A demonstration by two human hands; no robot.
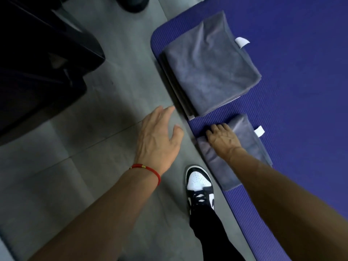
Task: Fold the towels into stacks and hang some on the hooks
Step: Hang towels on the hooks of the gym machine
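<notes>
A stack of folded grey towels [209, 66] lies on the near-left corner of a blue ribbed mat [301, 91]. Closer to me, a single folded grey towel [250, 140] lies along the mat's left edge, a white label at its far side. My right hand [223, 137] rests flat on top of this towel with its fingers spread and pointing at the stack. My left hand [159, 136], a red cord on its wrist, hovers over the grey floor to the left of the mat, fingers apart and holding nothing.
My foot in a black-and-white sneaker [199, 185] stands on the grey tiled floor [94, 147] beside the mat's edge. Dark furniture or equipment [37, 63] fills the upper left. A dark round object [133, 2] sits at the top edge.
</notes>
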